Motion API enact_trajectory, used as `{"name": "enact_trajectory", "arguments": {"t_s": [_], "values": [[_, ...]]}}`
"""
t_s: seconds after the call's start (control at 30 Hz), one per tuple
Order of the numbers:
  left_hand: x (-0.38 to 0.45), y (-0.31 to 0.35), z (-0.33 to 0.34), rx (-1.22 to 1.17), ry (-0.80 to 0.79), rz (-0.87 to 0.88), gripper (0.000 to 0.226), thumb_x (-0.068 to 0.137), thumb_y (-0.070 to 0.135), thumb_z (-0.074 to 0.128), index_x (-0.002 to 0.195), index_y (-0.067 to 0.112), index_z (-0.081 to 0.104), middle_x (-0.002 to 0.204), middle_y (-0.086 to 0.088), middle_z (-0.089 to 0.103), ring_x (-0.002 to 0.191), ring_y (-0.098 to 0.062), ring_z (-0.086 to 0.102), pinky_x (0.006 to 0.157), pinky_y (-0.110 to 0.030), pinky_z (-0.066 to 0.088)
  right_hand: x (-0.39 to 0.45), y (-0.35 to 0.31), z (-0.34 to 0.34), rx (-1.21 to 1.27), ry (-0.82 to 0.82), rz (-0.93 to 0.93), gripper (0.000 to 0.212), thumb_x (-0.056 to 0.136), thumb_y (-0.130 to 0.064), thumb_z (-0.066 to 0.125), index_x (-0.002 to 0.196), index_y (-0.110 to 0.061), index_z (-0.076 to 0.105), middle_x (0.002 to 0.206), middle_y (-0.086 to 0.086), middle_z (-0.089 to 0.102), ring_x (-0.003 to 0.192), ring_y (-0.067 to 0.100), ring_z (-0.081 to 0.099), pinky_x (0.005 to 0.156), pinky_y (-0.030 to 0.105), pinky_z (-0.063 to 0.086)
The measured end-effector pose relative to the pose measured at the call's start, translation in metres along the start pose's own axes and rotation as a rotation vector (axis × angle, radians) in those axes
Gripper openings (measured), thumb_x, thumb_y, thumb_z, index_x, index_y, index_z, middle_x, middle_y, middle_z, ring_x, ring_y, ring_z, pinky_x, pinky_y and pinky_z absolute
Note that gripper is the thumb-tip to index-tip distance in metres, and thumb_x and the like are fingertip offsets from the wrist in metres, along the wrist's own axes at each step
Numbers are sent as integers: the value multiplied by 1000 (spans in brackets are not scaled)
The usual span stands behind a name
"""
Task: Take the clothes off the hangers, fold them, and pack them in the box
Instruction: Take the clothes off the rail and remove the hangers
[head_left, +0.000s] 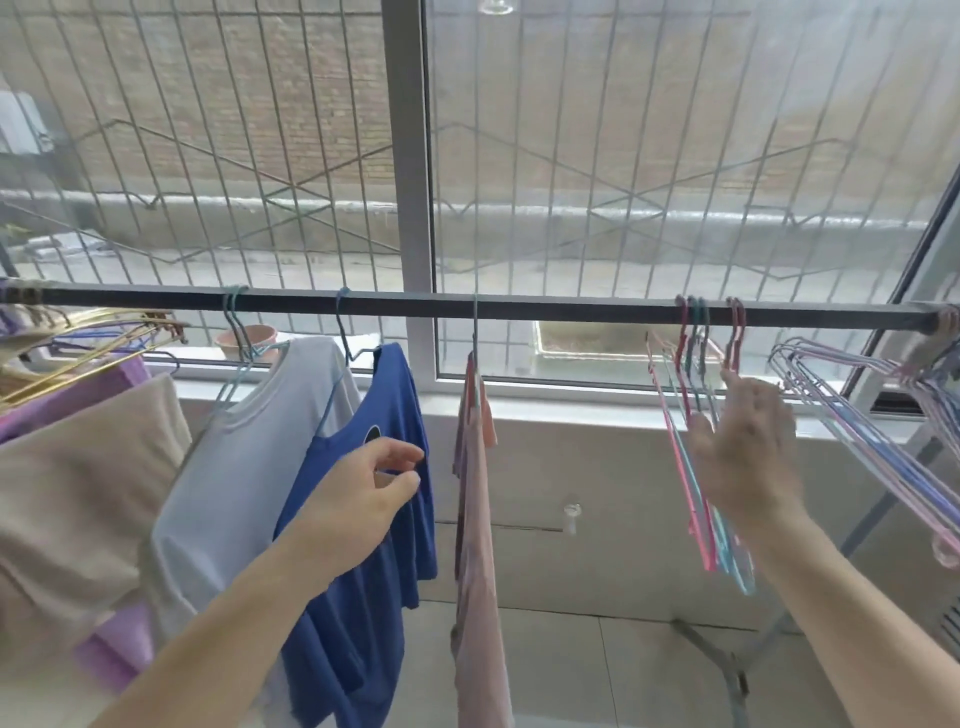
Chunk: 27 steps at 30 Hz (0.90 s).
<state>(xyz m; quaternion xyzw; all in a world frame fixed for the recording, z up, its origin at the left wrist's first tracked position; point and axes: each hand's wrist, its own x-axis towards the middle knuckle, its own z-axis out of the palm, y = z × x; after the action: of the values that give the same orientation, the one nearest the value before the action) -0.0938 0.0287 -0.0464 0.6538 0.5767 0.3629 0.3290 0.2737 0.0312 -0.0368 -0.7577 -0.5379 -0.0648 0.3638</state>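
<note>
Both hands are reaching up toward the rail (467, 306) that is running across in front of the window (623, 156). The left hand (363, 499) is hovering in front of the blue shirt (374, 545), thumb and forefinger curling toward each other but pinching nothing that can be seen; it looks set to take either this shirt or the pink garment (475, 519) hanging edge-on just to its right. The right hand (743, 452) is raised with fingers loosely spread, blurred, close against the bunch of empty hangers (696, 415) dangling from the rail; whether it is touching them cannot be told, it is probably hanging one up or pushing them aside to make room. More bare hangers (852, 415) are splaying out at the far right end. Clothes are still hanging on the left: a white shirt (249, 467) overlapping the blue one, then a beige garment (78, 493) and a purple garment (114, 384) under a cluster of gold hangers (88, 353). So the job looks partway through, with several pieces still to come off. The box is not in view. In the way: the shirts are crowding and overlapping, so lifting one hook could drag its neighbour, and the loose hangers on the right could tangle. A pink pot (244, 338) is sitting on the sill behind, and grey rack legs (727, 665) are crossing the floor at lower right.
</note>
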Motion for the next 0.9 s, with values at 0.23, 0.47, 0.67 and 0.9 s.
{"name": "enact_trajectory", "arguments": {"t_s": [0.23, 0.47, 0.67, 0.9], "values": [[70, -38, -58, 52, 295, -196, 51, 100, 20, 54, 150, 15, 43, 139, -3, 55, 121, -24, 55, 99, -36, 46, -14, -149, 80, 570, -601, 95, 59, 98, -34, 59, 151, -18, 38, 139, -2, 53, 122, 20, 54, 90, 32, 42], [115, -39, -51, 82, 3, -132, 17, 98, 8, 58, 112, 17, 59, 100, -4, 64, 97, -22, 62, 71, -23, 48, 11, -228, 150, 651, -564, 186, 32, 100, -19, 56, 130, -8, 52, 113, 9, 68, 104, 26, 66, 96, 47, 54], [112, -15, -34, 216, -228, 36, 15, 103, 12, 47, 99, 13, 61, 89, -8, 61, 76, -24, 56, 55, -21, 42, -5, -277, 164, 909, -591, 447, 11, 93, 6, 60, 84, 1, 64, 67, 15, 64, 44, 16, 59, 43, 23, 45], [130, -98, -166, 374, 469, -157, 43, 97, 28, 58, 135, 9, 56, 134, -22, 55, 124, -39, 50, 102, -43, 40, 0, -268, 169, 964, -639, 442, 11, 99, -7, 59, 91, -5, 67, 75, 9, 68, 67, 18, 62, 68, 27, 48]]}}
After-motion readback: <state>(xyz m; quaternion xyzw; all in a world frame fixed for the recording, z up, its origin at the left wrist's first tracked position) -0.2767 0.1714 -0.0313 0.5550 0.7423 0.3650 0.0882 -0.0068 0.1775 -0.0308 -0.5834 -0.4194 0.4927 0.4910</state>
